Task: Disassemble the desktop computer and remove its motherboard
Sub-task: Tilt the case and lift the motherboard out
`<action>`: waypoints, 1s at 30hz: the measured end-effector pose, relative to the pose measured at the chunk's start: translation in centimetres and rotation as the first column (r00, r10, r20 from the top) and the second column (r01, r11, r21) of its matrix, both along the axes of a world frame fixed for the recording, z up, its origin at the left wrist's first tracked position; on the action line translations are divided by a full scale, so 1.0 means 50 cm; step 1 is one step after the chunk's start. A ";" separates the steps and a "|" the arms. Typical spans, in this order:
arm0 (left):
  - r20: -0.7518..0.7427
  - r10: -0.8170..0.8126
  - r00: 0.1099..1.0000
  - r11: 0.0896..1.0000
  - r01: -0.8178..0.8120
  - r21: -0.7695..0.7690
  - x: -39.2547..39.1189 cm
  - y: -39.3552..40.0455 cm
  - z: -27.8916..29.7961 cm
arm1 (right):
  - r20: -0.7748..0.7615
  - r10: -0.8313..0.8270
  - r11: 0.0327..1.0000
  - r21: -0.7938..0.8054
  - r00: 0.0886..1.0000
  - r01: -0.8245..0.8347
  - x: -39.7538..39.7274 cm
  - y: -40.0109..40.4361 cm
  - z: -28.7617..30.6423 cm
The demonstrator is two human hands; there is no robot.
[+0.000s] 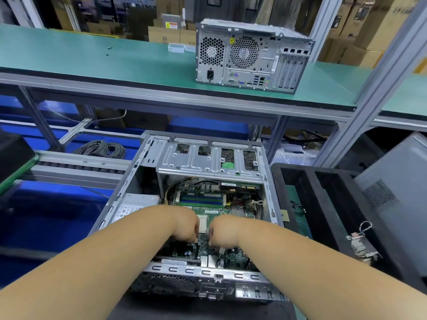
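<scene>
The open desktop case (pixel 184 204) lies on its side, its long axis running away from the person, port panel nearest. Inside it, the green motherboard (pixel 203 202) lies flat on the case floor, with blue memory slots and a finned heatsink. Left hand (pixel 184 224) and right hand (pixel 223 230) reach down onto the board, fingers curled under; what they grip cannot be told. A second, closed computer (pixel 251 56) stands on the shelf beyond the case.
</scene>
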State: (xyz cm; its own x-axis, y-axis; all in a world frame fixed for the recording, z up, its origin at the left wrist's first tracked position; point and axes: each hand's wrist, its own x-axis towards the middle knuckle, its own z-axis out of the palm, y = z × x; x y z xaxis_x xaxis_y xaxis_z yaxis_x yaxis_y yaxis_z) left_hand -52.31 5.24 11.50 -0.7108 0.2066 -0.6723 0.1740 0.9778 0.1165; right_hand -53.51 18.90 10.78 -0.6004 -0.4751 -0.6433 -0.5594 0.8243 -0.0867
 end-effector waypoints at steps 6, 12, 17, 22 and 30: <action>-0.008 0.016 1.000 0.996 -0.016 0.086 0.013 -0.001 0.014 | 0.086 0.018 0.998 0.051 0.996 -0.022 0.004 0.004 -0.020; 0.043 0.031 0.999 0.992 -0.036 0.123 0.035 -0.002 0.018 | 0.108 0.148 0.979 0.126 0.983 -0.161 0.025 -0.009 -0.043; 0.021 0.129 0.991 0.976 -0.130 0.172 0.038 0.000 0.014 | -0.079 0.301 0.953 0.073 0.950 -0.295 0.031 -0.009 -0.038; -0.069 0.064 0.996 0.997 -0.060 0.053 0.045 0.005 0.015 | -0.099 0.355 0.935 0.046 0.930 -0.352 0.036 -0.014 -0.038; -0.165 0.011 0.986 0.999 -0.017 -0.036 0.057 0.000 0.024 | -0.228 0.299 0.939 -0.106 0.927 -0.329 0.033 -0.002 0.001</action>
State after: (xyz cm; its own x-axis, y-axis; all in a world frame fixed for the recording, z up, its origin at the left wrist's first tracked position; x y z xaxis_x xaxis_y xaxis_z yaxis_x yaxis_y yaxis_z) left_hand -49.48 5.24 12.70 -0.8150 0.1731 -0.5530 0.1740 0.9834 0.0514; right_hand -51.89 18.80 10.81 -0.5175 -0.7365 -0.4356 -0.8051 0.5915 -0.0438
